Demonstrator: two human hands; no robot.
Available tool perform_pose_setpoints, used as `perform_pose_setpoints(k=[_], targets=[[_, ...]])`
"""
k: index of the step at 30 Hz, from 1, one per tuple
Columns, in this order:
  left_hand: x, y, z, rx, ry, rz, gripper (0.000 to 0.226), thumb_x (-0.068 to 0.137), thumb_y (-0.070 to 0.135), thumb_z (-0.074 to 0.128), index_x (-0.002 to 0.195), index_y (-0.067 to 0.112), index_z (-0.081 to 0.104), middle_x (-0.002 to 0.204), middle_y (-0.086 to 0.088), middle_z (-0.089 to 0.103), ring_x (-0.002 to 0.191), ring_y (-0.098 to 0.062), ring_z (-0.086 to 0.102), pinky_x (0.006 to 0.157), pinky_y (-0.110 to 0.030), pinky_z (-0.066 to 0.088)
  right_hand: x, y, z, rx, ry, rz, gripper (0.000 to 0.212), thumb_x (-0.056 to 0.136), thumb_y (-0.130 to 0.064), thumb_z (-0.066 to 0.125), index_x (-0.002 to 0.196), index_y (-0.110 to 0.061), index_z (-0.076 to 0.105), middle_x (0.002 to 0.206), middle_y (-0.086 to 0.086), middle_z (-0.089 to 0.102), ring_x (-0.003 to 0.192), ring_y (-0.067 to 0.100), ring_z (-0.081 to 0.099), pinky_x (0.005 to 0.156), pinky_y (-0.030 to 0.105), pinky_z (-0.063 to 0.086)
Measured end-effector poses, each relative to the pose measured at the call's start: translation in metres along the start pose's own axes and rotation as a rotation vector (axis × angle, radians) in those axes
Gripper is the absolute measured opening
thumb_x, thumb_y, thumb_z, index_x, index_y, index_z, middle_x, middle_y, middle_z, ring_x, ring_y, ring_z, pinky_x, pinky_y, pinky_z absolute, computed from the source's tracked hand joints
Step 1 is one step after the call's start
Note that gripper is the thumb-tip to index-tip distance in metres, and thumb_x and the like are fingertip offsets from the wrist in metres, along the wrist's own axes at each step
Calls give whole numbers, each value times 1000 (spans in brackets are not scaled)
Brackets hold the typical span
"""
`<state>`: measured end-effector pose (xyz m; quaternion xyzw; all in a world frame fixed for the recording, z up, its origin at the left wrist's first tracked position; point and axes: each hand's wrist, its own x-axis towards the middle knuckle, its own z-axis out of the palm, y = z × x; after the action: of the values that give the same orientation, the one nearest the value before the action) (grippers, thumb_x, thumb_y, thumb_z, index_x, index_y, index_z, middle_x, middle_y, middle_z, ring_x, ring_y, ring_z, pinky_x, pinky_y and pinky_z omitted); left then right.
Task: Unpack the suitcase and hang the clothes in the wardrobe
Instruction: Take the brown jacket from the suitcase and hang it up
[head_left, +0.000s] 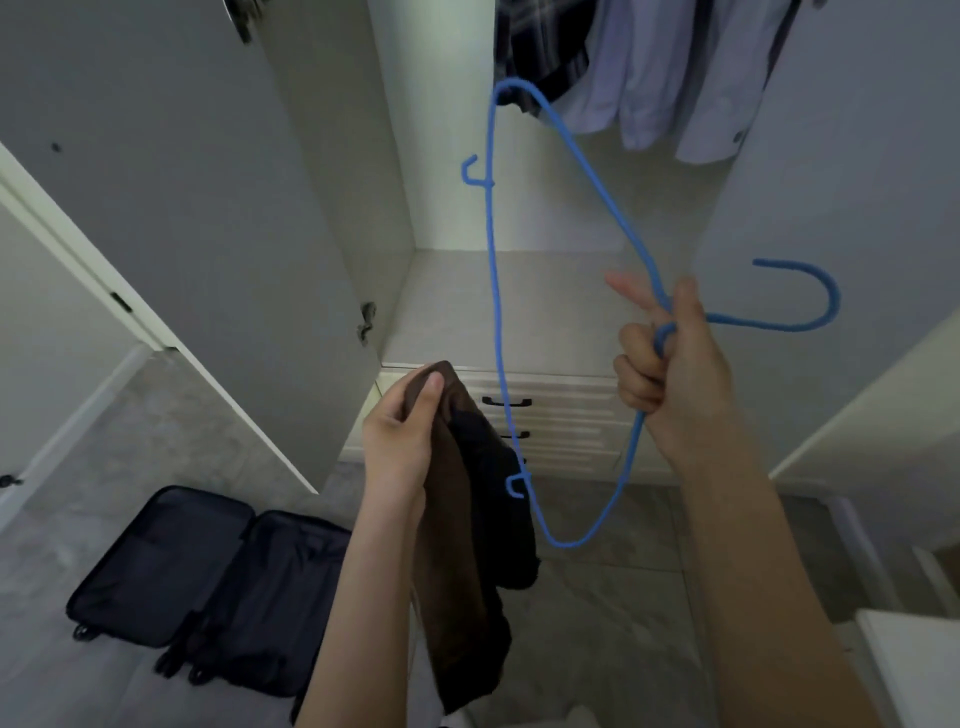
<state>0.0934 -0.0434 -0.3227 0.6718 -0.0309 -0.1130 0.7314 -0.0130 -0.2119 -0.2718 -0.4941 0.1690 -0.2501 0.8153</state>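
My left hand (402, 431) pinches a dark brown garment (467, 561) by its top edge, and the cloth hangs down in front of me. My right hand (670, 364) grips a blue wire hanger (491, 291) at its neck, with the hook pointing right and the frame turned on end. The garment and the hanger are close but apart. A dark suitcase (208, 577) lies open on the floor at lower left. The wardrobe (519, 312) stands open ahead, with a plaid shirt (540, 47) and pale shirts (660, 67) hanging at the top.
The open left wardrobe door (171, 218) reaches out towards me, and the right door (857, 291) stands beside my right hand. Drawers with black handles (550, 415) sit under the wardrobe shelf. A white piece of furniture (914, 670) is at lower right. The floor is grey tile.
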Motion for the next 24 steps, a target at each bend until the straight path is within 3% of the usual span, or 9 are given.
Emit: perform_pose_setpoints(k=[4, 7, 9, 12, 14, 18, 20, 22, 24], targets=[[11, -1, -4, 37, 12, 40, 10, 89, 17, 62, 95, 20, 70, 102, -5, 71, 101, -18, 65, 98, -36, 48, 2, 10, -10, -182, 100, -144, 30, 100, -33, 33, 111, -30, 61, 56, -9, 37, 38, 2, 20, 36, 15, 15], [18, 5, -4, 77, 2, 107, 12, 90, 16, 60, 88, 25, 68, 99, -3, 71, 99, -16, 65, 96, -32, 48, -3, 19, -17, -222, 68, -230, 28, 87, -42, 54, 101, -24, 69, 51, -13, 31, 40, 0, 20, 39, 14, 15], [26, 10, -6, 79, 5, 144, 11, 90, 14, 59, 92, 20, 68, 98, -4, 70, 96, -13, 64, 93, -27, 49, -7, 24, -22, -183, 6, -248, 30, 74, -42, 58, 96, -27, 73, 47, -16, 29, 39, -1, 22, 38, 13, 18], [38, 20, -11, 40, 51, 150, 12, 90, 13, 59, 95, 19, 68, 91, 4, 69, 84, -1, 63, 82, -14, 49, -13, 34, -34, -47, -94, -231, 26, 73, -37, 64, 95, -28, 74, 48, -12, 20, 38, 0, 19, 38, 9, 19], [46, 26, -15, 10, 87, 114, 11, 91, 17, 59, 98, 18, 68, 92, 4, 70, 86, -3, 64, 83, -16, 49, -16, 41, -43, 19, -104, -189, 28, 70, -38, 69, 95, -26, 74, 51, -6, 15, 41, 6, 13, 39, 12, 16], [53, 42, -18, -35, 72, 107, 12, 90, 18, 61, 99, 17, 68, 93, 2, 71, 89, -8, 66, 86, -21, 51, -18, 50, -55, -42, -47, -101, 19, 76, -21, 61, 86, -20, 77, 49, -5, 14, 39, 5, 14, 39, 10, 15], [53, 53, -17, -3, 67, 153, 10, 90, 18, 61, 97, 17, 69, 88, 4, 70, 82, -5, 65, 82, -19, 51, -19, 56, -60, -140, -9, -59, 26, 81, -11, 53, 84, -18, 77, 44, -12, 20, 35, 1, 19, 37, 8, 17], [52, 64, -17, 72, 62, 231, 9, 90, 18, 61, 95, 17, 69, 86, 6, 68, 79, -1, 63, 81, -17, 50, -19, 59, -60, -216, -18, -73, 19, 74, -29, 67, 87, -19, 77, 41, -14, 27, 35, 1, 22, 37, 8, 20], [51, 75, -17, 184, 45, 339, 7, 89, 18, 62, 92, 18, 68, 83, 12, 67, 75, 7, 61, 78, -12, 48, -20, 58, -60, -254, -44, -86, 44, 58, -53, 78, 88, -21, 77, 40, -14, 28, 35, 2, 22, 38, 9, 21]])
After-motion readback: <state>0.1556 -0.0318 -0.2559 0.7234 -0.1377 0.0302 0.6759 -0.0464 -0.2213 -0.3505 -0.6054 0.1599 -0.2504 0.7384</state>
